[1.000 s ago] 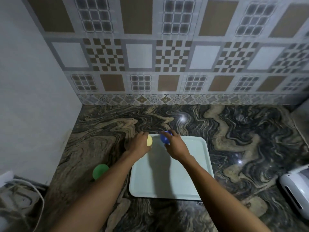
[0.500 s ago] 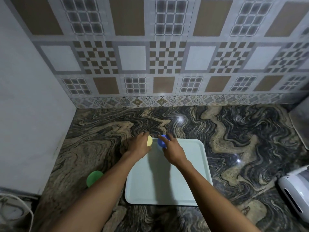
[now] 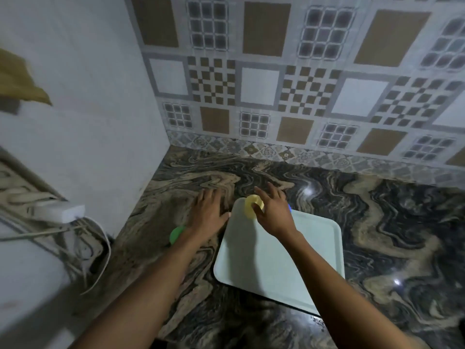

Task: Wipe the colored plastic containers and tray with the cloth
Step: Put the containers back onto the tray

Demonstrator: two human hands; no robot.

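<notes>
A pale tray (image 3: 276,263) lies flat on the marbled countertop (image 3: 392,222). A yellow container (image 3: 251,210) stands at the tray's far left corner. My right hand (image 3: 273,212) reaches over it with fingers stretched forward and the thumb touching it. Only a sliver of the blue container (image 3: 289,207) shows behind that hand. My left hand (image 3: 208,214) rests flat on the countertop left of the tray, fingers spread, holding nothing. A green container (image 3: 176,234) sits on the counter, partly hidden by my left forearm. A brownish cloth (image 3: 22,81) hangs at the upper left.
A plain wall (image 3: 100,122) closes the counter's left side and patterned tiles (image 3: 302,96) back it. A white plug block (image 3: 60,212) with cables lies at the left, beyond the counter's edge.
My left hand has let go of the yellow container and moved left onto the counter. My right hand has left the blue container and reached to the yellow one. The view swung left.
</notes>
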